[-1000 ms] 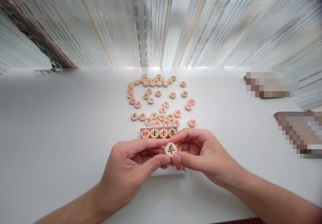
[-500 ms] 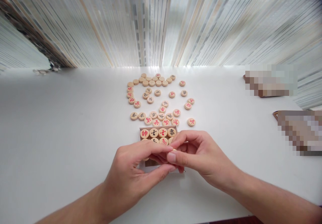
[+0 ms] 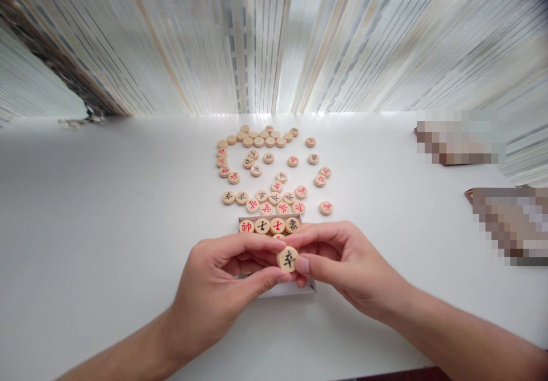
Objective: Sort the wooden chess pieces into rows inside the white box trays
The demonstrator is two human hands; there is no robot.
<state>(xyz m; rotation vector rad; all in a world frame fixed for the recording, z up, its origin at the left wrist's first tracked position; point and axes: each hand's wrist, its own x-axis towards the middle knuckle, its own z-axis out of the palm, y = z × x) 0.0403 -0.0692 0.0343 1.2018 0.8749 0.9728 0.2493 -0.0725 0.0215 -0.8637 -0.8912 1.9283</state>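
Change: the held piece (image 3: 287, 259) now shows its face, black character readable and slightly tilted; half a second ago it was mostly hidden behind the fingers. Likely meaning: it's being turned in the grip, not placed yet.

Piece location: in the air, in front of the near part of the box (image 3: 295, 287) as seen here; height above it can't be told. Left hand (image 3: 226, 278), left of the box, pinches the piece, index tip at its top edge, thumb at its lower edge. Right hand (image 3: 346, 261), right of the box, pinches the piece's right edge, thumb in front, other fingers partly hidden.

Box's far row (image 3: 262, 226) has four pieces, two red and two black, face up; the row behind the hands is mostly covered. Loose pieces (image 3: 274, 198) lie on the tabletop (image 3: 128, 210) beyond the box, apparently unmoved; some blank-topped ones (image 3: 259, 141) sit farthest from it.
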